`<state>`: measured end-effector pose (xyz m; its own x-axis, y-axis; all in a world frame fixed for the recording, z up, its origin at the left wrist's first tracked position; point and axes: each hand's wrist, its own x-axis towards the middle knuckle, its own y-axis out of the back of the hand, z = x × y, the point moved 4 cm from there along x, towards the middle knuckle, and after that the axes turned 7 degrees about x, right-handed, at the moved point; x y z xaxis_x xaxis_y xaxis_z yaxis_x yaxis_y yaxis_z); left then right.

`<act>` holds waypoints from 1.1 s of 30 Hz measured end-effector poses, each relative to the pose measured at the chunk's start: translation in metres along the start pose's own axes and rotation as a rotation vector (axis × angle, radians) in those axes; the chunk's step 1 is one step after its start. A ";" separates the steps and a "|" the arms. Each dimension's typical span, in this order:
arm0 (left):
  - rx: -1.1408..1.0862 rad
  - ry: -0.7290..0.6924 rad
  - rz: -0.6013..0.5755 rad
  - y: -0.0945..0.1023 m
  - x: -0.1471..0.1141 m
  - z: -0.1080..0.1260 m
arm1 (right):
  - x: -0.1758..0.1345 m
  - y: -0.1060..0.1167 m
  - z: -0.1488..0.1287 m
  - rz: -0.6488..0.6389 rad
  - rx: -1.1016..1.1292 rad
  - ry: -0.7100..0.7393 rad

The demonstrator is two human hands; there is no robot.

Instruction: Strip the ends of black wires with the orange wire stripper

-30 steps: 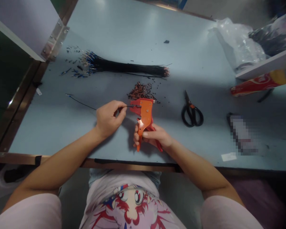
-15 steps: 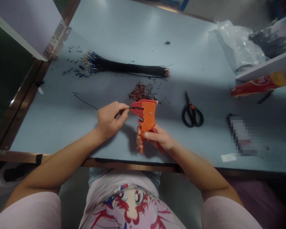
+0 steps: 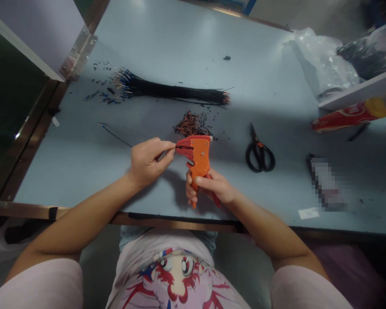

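My left hand [image 3: 151, 161] pinches a thin black wire [image 3: 117, 137] between thumb and fingers. Its blue-tipped end trails out to the left, and the other end sits in the red jaws of an orange wire stripper [image 3: 200, 156]. Wrapped round the stripper's handles is my right hand [image 3: 210, 186], holding the tool upright near the table's front edge. Behind the jaws lies a heap of short black and copper-coloured scraps [image 3: 190, 123]. Farther back is a thick bundle of black wires [image 3: 173, 91], blue terminals at its left end and bare copper at its right.
Black-handled scissors [image 3: 260, 150] lie right of the stripper. Farther right are a red and yellow tube [image 3: 350, 115], a blurred-out dark object [image 3: 328, 182] and a white slip [image 3: 309, 213]. Clear plastic bags [image 3: 324, 60] fill the back right corner. Loose blue terminals [image 3: 107, 100] lie at left.
The stripper's handles have drawn slightly closer together in my right hand. My left hand stays at the jaws with the wire, whose trailing end has shifted a little to the right.
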<state>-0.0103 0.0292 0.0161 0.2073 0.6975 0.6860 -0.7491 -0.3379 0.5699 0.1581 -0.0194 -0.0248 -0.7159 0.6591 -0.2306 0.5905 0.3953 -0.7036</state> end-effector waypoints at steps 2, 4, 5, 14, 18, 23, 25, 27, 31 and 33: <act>0.004 0.001 -0.003 0.001 0.000 0.001 | 0.000 -0.002 0.000 -0.001 -0.003 0.001; 0.013 -0.002 -0.006 0.002 0.001 0.002 | -0.001 -0.004 0.000 -0.007 -0.006 0.003; 0.019 -0.003 -0.005 0.003 0.001 0.003 | -0.001 -0.005 0.000 -0.010 -0.008 0.003; 0.018 -0.024 0.022 0.007 -0.002 0.011 | -0.004 -0.007 -0.002 -0.041 -0.044 0.009; 0.029 -0.030 0.030 0.008 -0.001 0.013 | -0.006 -0.008 -0.002 -0.033 -0.036 -0.003; 0.044 -0.042 0.015 0.010 0.002 0.016 | -0.007 -0.011 -0.002 -0.046 -0.010 0.002; 0.054 -0.038 0.012 0.011 0.002 0.016 | -0.008 -0.011 -0.002 -0.041 0.001 -0.006; 0.063 -0.037 0.007 0.012 0.002 0.016 | -0.008 -0.011 -0.002 -0.042 0.013 -0.012; 0.060 -0.048 0.012 0.010 0.001 0.016 | -0.007 -0.010 -0.001 -0.037 0.041 -0.015; 0.058 -0.040 0.022 0.008 0.001 0.014 | -0.005 -0.009 0.000 -0.036 0.053 -0.011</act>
<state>-0.0075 0.0183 0.0273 0.2171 0.6642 0.7154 -0.7162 -0.3895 0.5790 0.1566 -0.0266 -0.0172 -0.7408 0.6375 -0.2118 0.5439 0.3841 -0.7461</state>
